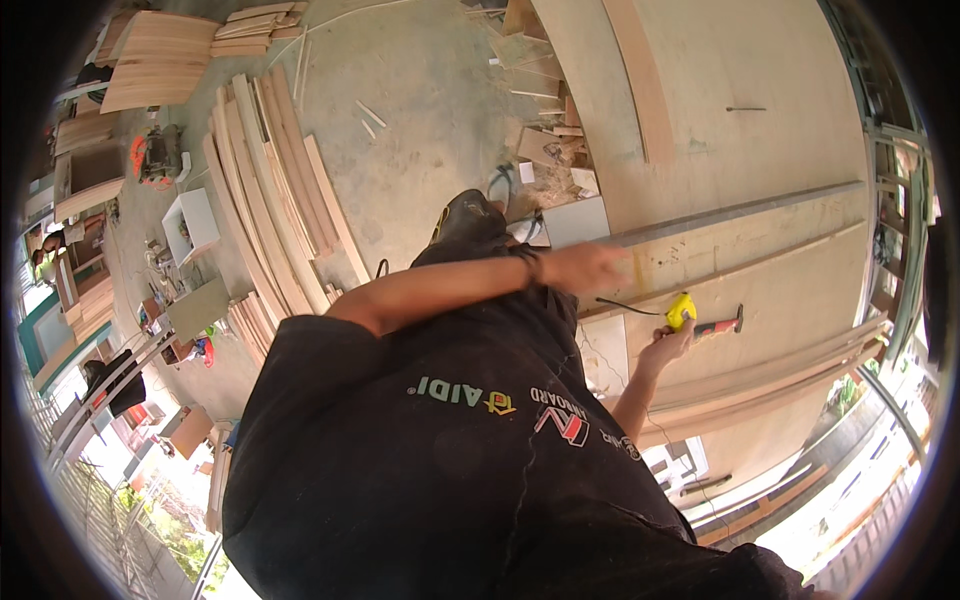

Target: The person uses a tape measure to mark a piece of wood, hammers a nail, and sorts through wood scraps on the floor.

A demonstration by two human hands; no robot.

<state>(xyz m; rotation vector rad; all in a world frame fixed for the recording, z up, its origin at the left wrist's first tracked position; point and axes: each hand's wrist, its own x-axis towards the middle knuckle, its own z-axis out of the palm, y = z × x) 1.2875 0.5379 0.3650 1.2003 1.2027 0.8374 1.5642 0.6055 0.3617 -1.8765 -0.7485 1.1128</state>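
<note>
My right hand is closed around a yellow tape measure above the plywood table. Close beside it lies a hammer with a red and black handle. My left arm crosses in front of my body. My left hand is over the table's near edge, by the end of a long grey bar; motion smears its fingers. Between the two hands is a thin black strip, close to a narrow wooden strip running along the table.
A wide board and a small thin tool lie farther along the table. Several long planks lie on the floor to the left. Wood offcuts are heaped beside the table. More boards lie near my right arm.
</note>
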